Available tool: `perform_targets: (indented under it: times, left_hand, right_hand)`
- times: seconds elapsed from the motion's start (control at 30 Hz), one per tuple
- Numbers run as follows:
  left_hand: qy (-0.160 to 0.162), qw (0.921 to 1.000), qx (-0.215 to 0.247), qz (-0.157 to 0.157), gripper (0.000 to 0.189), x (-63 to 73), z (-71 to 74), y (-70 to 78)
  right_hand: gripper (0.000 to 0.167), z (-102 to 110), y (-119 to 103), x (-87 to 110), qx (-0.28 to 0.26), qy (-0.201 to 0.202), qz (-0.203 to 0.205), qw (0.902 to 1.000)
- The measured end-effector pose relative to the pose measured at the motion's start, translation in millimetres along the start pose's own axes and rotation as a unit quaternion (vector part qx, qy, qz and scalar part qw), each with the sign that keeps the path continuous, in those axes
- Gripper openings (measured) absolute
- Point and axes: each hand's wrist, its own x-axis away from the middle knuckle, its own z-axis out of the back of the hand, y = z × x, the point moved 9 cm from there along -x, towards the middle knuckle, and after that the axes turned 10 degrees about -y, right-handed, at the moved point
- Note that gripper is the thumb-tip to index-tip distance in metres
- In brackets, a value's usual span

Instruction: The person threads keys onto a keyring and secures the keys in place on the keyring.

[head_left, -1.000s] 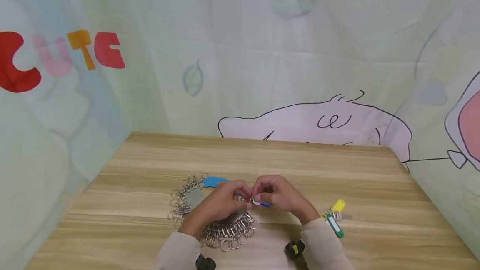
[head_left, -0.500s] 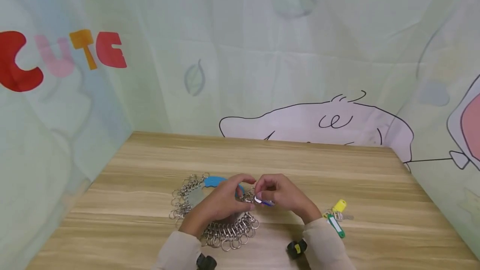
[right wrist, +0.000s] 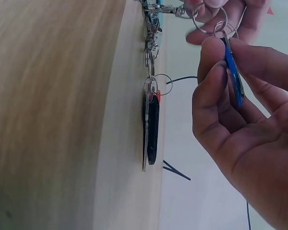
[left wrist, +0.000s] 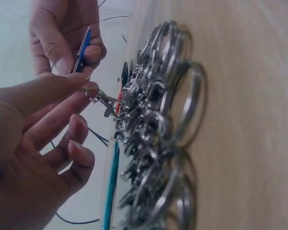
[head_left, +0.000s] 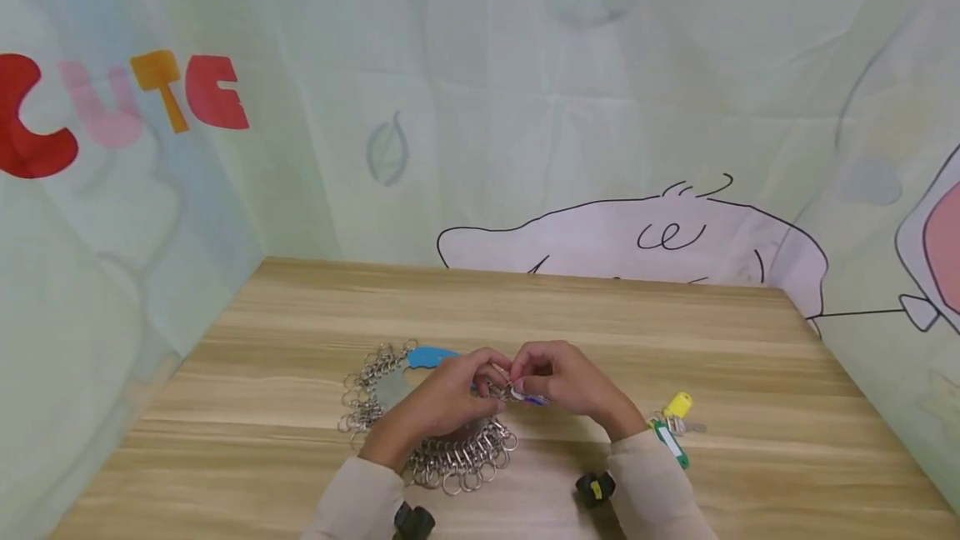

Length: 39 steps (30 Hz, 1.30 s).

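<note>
In the head view my left hand (head_left: 450,398) is over a ring-shaped holder with grey (head_left: 390,390) and blue (head_left: 430,356) parts, fringed by metal clasps and split rings (head_left: 459,461). Its thumb and index finger pinch the split ring (right wrist: 198,26) of one swivel clasp (left wrist: 105,101), the other fingers loosely bent. Opposite, my right hand (head_left: 566,382) pinches a blue key tag (right wrist: 234,72), with what looks like a key against it. The tag's small ring (right wrist: 220,28) meets the clasp's ring; whether they are linked is unclear. Fingers partly cover both.
Right of the hands lie a yellow key tag (head_left: 678,405), a green key tag (head_left: 670,442) and a key (head_left: 694,427). A black key tag (right wrist: 154,129) with a key hangs near the holder in the right wrist view. A printed cloth wall stands behind the wooden table (head_left: 525,315).
Half a second ago the left fingers were spread wider around the clasp; now they are closer together again. The right hand keeps the blue key tag and has barely moved.
</note>
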Motion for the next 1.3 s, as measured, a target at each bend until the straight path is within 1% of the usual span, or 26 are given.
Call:
perform_targets:
  times: [0.2, 0.5, 0.67, 0.8, 1.0, 1.3]
  left_hand:
    - [-0.005, 1.0, 0.004, -0.002, 0.038, 0.0, -0.1, 0.9]
    - [0.0, 0.9999, -0.016, 0.003, 0.023, 1.4, 2.5, -0.9]
    - [0.003, 0.9997, -0.025, -0.005, 0.021, 1.4, 2.2, 0.7]
    - [0.009, 0.9992, -0.04, 0.005, 0.019, 1.7, 3.0, 0.2]
    - [0.013, 0.9986, -0.047, 0.02, 0.019, 2.3, 3.8, -2.4]
    - [0.018, 0.9986, -0.047, 0.018, 0.018, 3.2, 5.1, -2.0]
  right_hand:
    - [0.01, 2, -5, 0.0, 0.01, 0.003, 0.004, 0.9999]
    - [0.012, 3, -8, 0.9, 0.031, 0.015, 0.005, 0.9994]
    - [0.017, 2, -10, 0.6, 0.044, 0.01, 0.004, 0.999]
    - [0.017, 1, -11, 0.4, 0.053, 0.006, 0.007, 0.9986]
    - [0.017, 0, -11, -0.7, 0.064, 0.006, 0.012, 0.9979]
    - [0.017, -1, -17, 0.3, 0.071, 0.009, 0.011, 0.9974]
